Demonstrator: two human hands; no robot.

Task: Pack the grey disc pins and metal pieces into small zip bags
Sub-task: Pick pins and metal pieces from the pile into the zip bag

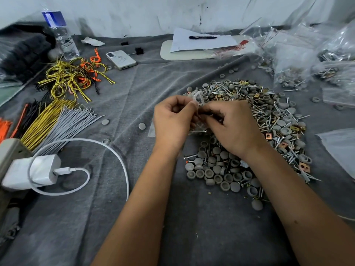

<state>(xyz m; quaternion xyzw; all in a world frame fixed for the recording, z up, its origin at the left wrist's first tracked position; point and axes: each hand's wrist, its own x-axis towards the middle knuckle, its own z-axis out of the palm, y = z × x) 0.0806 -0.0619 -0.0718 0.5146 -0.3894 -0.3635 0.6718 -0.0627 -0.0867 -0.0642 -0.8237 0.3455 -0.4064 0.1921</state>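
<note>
We see a small clear zip bag (pixel 198 112) held up between both hands, above the near-left edge of the pile (pixel 249 131) of grey disc pins, screws and copper-coloured metal pieces. The left hand (pixel 171 120) curls its fingers around the bag's left side, thumb and forefinger pinching near the top. The right hand (pixel 232 127) pinches the bag's right edge, its fingers bent over it; what is inside the bag we cannot tell clearly, though something dark shows between the fingertips. The bag's top flap sticks up just above the thumbs.

The pile lies on a grey cloth (pixel 134 217), with stray discs (pixel 141 126) scattered left of the hands. To the far right we see clear bags (pixel 292 73) already holding hardware. At the back lie a sheet of paper (pixel 201 41) with a pen (pixel 202 37) on it, a phone (pixel 121 59) face down, and a water bottle (pixel 61 35). On the left are bundles of yellow, orange, black and grey ties (pixel 63 120), and nearer us a white charger (pixel 32 171) with its cable (pixel 119 160) looping across the cloth.
</note>
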